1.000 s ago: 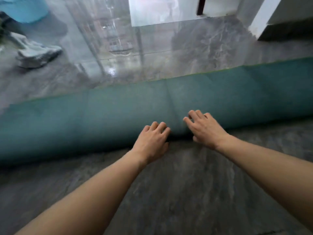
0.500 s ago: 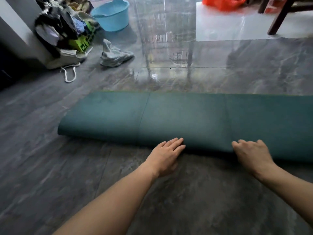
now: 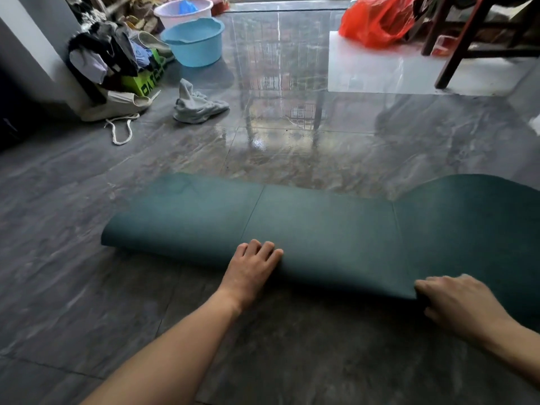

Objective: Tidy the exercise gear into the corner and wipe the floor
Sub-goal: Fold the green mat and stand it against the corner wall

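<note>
While I crouch over the dark grey marbled floor (image 3: pixel 87 287), my left hand (image 3: pixel 251 270) lies flat on the near edge of the rolled teal exercise mat (image 3: pixel 321 229), fingers straight and close together, their tips pressing onto the roll's curved surface. My right hand (image 3: pixel 455 302) is further to the right at the same near edge; its fingers curl over the mat's edge, the thumb tucked low against the dark underside, so it grips the mat there. The mat lies across the floor in front of me, running left to right, its left end open and rounded, its right part bulging higher and running out of view. Faint seam lines cross its surface.

Beyond the mat the floor is glossy and mirrors window bars. A crumpled white cloth (image 3: pixel 198 106) lies on it, well apart from the mat. Behind the cloth stands a light blue basin (image 3: pixel 193 42), and behind that a pale pink basin (image 3: pixel 184 10) with something blue inside. At the far left a pile of clothes (image 3: pixel 105 57) sits on a cream drawstring bag (image 3: pixel 117 105), with a green box (image 3: pixel 146 80) beside it. At the far right an orange-red plastic bag (image 3: pixel 377 21) rests on a white board (image 3: pixel 380 71), next to dark wooden chair legs (image 3: pixel 461 42).
</note>
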A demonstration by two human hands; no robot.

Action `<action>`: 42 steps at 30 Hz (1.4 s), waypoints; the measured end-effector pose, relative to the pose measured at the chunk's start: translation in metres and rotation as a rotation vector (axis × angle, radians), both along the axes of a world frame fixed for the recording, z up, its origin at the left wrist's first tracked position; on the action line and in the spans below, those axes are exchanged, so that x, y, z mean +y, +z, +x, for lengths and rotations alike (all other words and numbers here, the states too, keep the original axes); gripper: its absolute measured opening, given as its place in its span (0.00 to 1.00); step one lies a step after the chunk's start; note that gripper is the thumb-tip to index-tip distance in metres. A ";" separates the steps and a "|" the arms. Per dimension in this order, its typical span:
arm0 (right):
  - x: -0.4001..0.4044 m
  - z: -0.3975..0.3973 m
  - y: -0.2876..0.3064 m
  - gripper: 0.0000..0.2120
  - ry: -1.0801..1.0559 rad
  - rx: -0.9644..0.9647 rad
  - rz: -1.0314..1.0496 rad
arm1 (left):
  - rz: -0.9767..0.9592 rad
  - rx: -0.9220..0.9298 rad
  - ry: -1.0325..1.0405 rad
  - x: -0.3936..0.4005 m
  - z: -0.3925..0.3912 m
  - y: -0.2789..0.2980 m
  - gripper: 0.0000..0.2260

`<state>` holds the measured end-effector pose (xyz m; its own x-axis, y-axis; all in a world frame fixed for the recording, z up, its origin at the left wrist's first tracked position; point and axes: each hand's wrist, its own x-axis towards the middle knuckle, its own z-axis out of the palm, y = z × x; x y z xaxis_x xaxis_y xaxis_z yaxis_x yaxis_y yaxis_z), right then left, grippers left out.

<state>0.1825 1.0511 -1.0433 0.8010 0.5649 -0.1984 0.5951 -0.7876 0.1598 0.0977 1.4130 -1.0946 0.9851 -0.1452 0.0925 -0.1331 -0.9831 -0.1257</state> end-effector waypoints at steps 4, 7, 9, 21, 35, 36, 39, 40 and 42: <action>-0.011 -0.017 -0.008 0.21 0.040 0.001 -0.039 | 0.031 0.021 -0.067 -0.002 -0.011 0.011 0.14; 0.000 -0.016 -0.011 0.19 -0.018 -0.024 -0.016 | 0.042 0.011 -0.080 0.005 -0.015 0.024 0.13; 0.020 -0.014 -0.009 0.18 -0.027 -0.046 -0.026 | 0.074 0.057 -0.134 0.007 -0.028 0.020 0.14; 0.204 -0.054 -0.022 0.13 0.073 0.261 0.207 | -0.270 0.054 0.615 0.123 -0.099 -0.013 0.15; 0.284 -0.103 -0.076 0.23 0.137 0.344 0.143 | -0.686 -0.126 1.600 0.238 -0.121 -0.018 0.30; 0.283 -0.103 -0.076 0.24 0.128 0.364 0.146 | -0.713 -0.152 1.657 0.243 -0.120 -0.018 0.29; 0.280 -0.101 -0.076 0.31 0.126 0.413 0.129 | -0.840 -0.242 1.850 0.253 -0.118 -0.019 0.26; 0.280 -0.102 -0.075 0.33 0.138 0.404 0.123 | -0.894 -0.281 1.890 0.253 -0.119 -0.017 0.25; 0.278 -0.104 -0.076 0.36 0.138 0.411 0.098 | -1.021 -0.354 1.903 0.254 -0.118 -0.016 0.28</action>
